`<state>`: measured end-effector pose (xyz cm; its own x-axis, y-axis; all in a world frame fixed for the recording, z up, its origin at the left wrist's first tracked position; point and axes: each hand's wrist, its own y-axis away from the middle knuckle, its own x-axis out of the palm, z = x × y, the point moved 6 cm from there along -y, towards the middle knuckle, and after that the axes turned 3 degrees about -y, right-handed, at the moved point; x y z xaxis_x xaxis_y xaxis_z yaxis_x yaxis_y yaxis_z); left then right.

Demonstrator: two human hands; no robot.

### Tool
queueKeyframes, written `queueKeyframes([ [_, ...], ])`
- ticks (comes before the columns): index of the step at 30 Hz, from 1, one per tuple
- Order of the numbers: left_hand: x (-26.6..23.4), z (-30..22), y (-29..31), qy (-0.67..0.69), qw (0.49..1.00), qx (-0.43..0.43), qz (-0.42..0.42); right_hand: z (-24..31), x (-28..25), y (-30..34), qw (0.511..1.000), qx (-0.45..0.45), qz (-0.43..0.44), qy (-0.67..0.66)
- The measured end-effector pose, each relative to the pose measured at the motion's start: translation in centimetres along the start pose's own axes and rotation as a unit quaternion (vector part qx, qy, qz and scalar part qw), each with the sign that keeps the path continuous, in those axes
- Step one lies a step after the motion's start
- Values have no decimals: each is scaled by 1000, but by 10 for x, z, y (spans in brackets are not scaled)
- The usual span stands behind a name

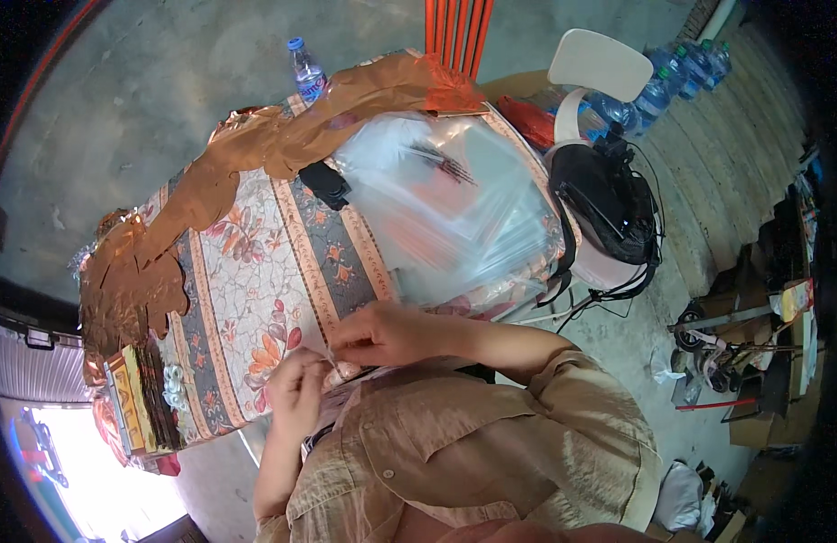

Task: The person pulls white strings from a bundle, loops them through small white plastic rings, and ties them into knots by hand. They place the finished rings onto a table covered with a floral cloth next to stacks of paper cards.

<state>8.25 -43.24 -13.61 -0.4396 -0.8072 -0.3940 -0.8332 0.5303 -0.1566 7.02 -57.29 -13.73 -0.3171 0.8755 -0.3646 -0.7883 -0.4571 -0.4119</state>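
At the left edge of the table, a stack of flat printed packets point(136, 403) stands on edge, with a small cluster of pale ring-shaped pieces point(176, 387) beside it. A long crumpled strip of copper-coloured foil point(246, 149) runs from the left corner along the far edge of the floral tablecloth point(255, 271).

The left hand point(296, 391) is held close to the body at the near table edge. Its fingers are curled and closed in a pinch on a small clear plastic pouch point(339, 366). The right hand point(387, 333) meets it from the right, thumb and forefinger pressed together on the same pouch. What the pouch contains cannot be told; it is too small and partly covered by the fingers.

Judged step: the pouch is being opened, filled or sealed between both hands; which of the three is not visible. The next move appears to call for a steady two-handed pinch and fine fingertip control, as the film is thin and slack.

Further right, a black rectangular device point(325, 184) lies on the cloth, touching a large stack of clear plastic bags point(454, 213). A water bottle point(306, 71) stands at the far edge. Beyond the table's right end, black head-worn equipment with cables point(608, 204) rests on a white chair point(599, 63).
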Motion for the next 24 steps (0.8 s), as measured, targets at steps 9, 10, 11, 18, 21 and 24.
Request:
queueKeyframes([
  [9, 23, 31, 12, 94, 993, -65, 32, -3, 9, -1, 971, 44, -61, -228],
  [10, 25, 40, 13, 255, 959, -123, 23, -4, 10, -2, 971, 45, -60, -229],
  [11, 30, 46, 15, 409, 895, -177, 13, 4, 6, -3, 993, -29, -81, -78],
  [18, 27, 49, 17, 347, 908, -235, 12, 8, 19, 7, 973, -54, -50, 217],
  [21, 25, 45, 17, 229, 954, -194, 26, 5, 25, 9, 973, -79, -63, 207],
  [24, 21, 48, 20, 103, 980, -168, 18, 1, 26, 8, 983, -51, -52, 167],
])
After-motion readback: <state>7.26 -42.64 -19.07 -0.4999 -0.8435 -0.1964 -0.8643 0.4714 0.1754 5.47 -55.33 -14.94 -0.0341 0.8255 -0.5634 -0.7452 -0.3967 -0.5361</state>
